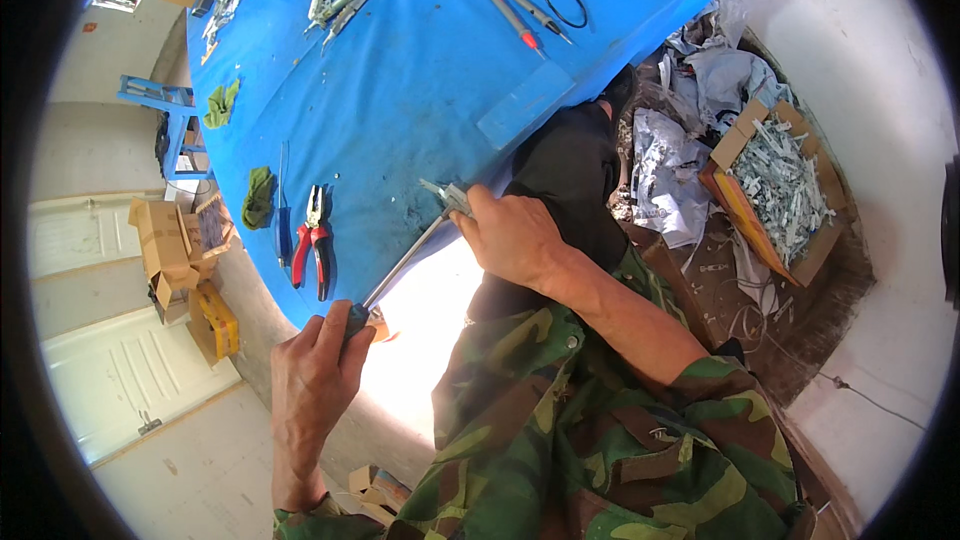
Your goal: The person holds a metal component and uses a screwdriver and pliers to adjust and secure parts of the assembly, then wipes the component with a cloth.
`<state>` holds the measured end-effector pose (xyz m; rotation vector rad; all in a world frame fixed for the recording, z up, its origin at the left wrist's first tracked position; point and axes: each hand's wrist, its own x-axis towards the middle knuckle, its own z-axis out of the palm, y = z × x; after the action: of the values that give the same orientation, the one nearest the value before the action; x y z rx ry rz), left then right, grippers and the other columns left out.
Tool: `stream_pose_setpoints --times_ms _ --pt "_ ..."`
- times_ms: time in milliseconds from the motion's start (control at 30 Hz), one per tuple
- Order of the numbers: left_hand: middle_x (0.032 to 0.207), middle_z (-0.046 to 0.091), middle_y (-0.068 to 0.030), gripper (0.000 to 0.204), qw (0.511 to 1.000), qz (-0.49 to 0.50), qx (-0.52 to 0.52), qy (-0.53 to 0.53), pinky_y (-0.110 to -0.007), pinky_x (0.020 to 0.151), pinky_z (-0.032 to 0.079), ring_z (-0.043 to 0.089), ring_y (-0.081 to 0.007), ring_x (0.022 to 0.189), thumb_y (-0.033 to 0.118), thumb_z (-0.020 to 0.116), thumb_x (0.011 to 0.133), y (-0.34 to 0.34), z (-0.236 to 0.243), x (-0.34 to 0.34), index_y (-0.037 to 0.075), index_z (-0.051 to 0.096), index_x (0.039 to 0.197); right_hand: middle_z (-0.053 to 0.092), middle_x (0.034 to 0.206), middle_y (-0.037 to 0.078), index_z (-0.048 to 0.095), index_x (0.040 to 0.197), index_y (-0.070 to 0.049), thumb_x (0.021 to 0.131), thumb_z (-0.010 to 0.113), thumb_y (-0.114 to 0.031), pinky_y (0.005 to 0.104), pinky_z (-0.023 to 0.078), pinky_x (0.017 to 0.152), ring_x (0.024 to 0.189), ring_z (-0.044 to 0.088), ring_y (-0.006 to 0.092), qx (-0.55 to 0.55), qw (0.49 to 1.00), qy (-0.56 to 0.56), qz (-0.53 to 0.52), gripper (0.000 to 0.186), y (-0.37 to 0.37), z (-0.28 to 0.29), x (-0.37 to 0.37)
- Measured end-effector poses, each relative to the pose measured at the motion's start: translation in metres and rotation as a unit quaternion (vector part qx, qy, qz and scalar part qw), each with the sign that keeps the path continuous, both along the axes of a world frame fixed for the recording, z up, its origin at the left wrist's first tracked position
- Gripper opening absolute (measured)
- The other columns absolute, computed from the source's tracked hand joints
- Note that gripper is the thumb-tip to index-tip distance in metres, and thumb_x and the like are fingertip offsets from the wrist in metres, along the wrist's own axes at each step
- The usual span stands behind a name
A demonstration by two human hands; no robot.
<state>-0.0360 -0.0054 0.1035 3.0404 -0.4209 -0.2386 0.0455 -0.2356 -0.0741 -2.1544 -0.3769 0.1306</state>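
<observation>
Tablecloth (400,100); left grip (314,368) holds screwdriver (404,262); carton (222,320) print blurred.

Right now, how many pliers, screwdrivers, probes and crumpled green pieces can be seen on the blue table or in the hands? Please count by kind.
Pliers: 1
Screwdrivers: 2, one of them in the left hand
Probes: 2
Crumpled green pieces: 2
Total: 7

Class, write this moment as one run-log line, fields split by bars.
left hand: grips screwdriver | right hand: pinches grey piece near shaft's far end | nearby: red-handled pliers on blue cloth
</observation>
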Motion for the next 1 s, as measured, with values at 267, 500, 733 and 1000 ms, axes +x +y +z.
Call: stream_pose_setpoints --times_ms 267,500,733,1000 --pt "0.078 0.067 -0.0161 0.026 0.999 0.023 -0.02 0.039 -0.045 0.056 0.05 0.066 -0.0373 0.064 0.014 0.077 0.093 -0.003 0.006 0.007 0.005 0.067 0.114 0.067 0.066 0.023 0.054 0.091 -0.001 0.102 0.064 -0.025 0.0547 0.055 0.06 0.064 0.07 0.0437 -0.015 1.0 -0.008 0.013 0.028 -0.003 0.001 0.002" --pt "0.082 0.069 -0.0181 0.02 0.983 0.056 -0.132 0.115 -0.041 0.057 0.05 0.068 -0.0333 0.063 0.012 0.073 0.096 0.021 -0.008 0.016 0.002 0.067 0.112 0.067 0.067 0.024 0.054 0.091 0.0 0.101 0.065 -0.024 0.0557 0.055 0.061 0.065 0.07 0.044 -0.006 1.0 -0.015 0.014 0.029 -0.004 -0.002 0.004" --pt "0.086 0.071 -0.0178 0.022 0.988 0.069 -0.127 0.061 -0.041 0.059 0.052 0.069 -0.0313 0.064 0.013 0.074 0.096 0.018 -0.02 0.002 0.002 0.068 0.115 0.068 0.069 0.025 0.055 0.09 0.001 0.102 0.064 -0.025 0.056 0.054 0.062 0.067 0.07 0.0447 -0.001 1.0 0.015 0.019 0.029 -0.004 0.006 0.004" --pt "0.079 0.068 -0.0133 0.025 1.0 0.012 -0.015 0.024 -0.042 0.054 0.053 0.067 -0.0334 0.061 0.017 0.076 0.095 0.003 -0.002 0.001 0.005 0.066 0.114 0.069 0.072 0.025 0.056 0.092 0.001 0.102 0.062 -0.025 0.0567 0.055 0.065 0.07 0.071 0.045 -0.002 1.0 0.017 0.018 0.028 -0.004 0.004 0.002"
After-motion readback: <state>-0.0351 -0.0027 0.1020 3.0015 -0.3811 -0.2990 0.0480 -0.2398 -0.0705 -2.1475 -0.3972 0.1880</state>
